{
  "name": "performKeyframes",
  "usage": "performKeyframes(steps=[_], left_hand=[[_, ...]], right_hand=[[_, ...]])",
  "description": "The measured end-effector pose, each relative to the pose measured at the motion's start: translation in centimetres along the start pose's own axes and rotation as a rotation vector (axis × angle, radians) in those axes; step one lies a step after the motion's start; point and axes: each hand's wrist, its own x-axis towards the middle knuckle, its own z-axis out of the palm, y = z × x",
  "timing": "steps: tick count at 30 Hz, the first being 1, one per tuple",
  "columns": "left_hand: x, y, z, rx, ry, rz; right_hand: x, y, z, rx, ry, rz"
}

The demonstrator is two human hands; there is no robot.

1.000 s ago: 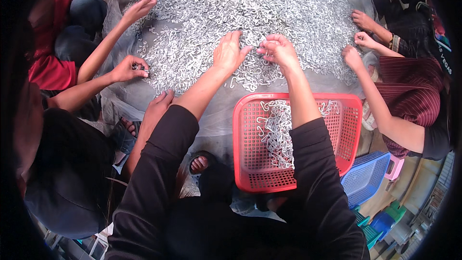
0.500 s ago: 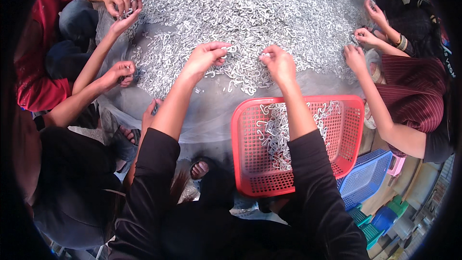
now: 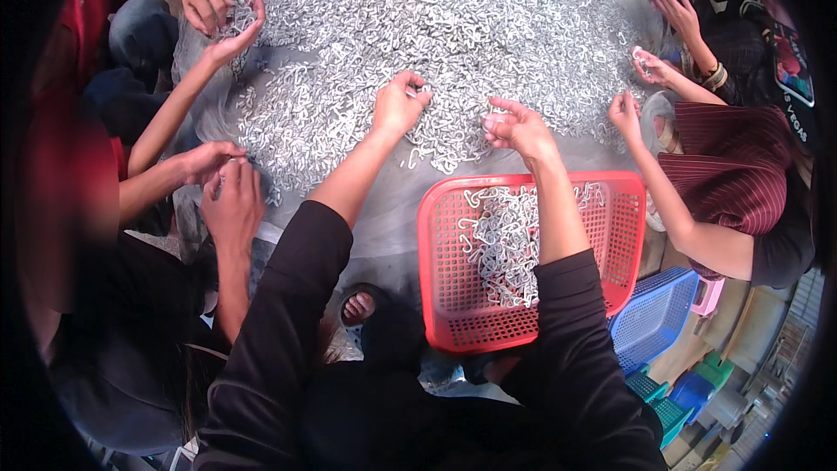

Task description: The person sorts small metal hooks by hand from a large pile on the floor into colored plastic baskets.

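A broad pile of small silvery-white S-shaped hooks (image 3: 349,44) covers the sheet before me. At the pile's near edge, my left hand (image 3: 403,105) is closed in a pinch, with a pale hook (image 3: 425,88) at its fingertips. My right hand (image 3: 521,129) hovers just right of it, above the near edge. Its fingers are loosely bent around a small whitish hook, mostly hidden by them. Under my right forearm stands a red perforated plastic basket (image 3: 446,296) holding a heap of loose hooks (image 3: 506,244).
Other people's hands work around the pile: several on the left (image 3: 234,205) and several on the right (image 3: 625,118). A translucent sheet (image 3: 375,201) lies under the pile. Blue baskets (image 3: 654,318), green baskets (image 3: 671,419) and a pink stool (image 3: 708,296) stand at the lower right.
My left hand has moved right and its fingers have drawn down to the pile. My right hand has shifted right and slightly nearer, its fingers loosened. People's hands on both sides have moved.
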Motion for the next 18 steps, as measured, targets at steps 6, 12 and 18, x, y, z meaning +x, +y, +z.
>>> performKeyframes(steps=[6,12,18], left_hand=[[-0.9,1.8,-1.9,-0.405,-0.135,-0.081],[-4.9,2.1,-6.2,-1.242,-0.392,-0.431],[-7.0,1.9,-6.4,-0.911,-0.472,-0.514]], right_hand=[[0.9,-1.4,-4.3,-0.323,0.026,-0.033],[3.3,0.0,-5.8,-0.228,0.131,0.085],[5.7,1.9,-2.7,-0.852,0.5,-0.185]])
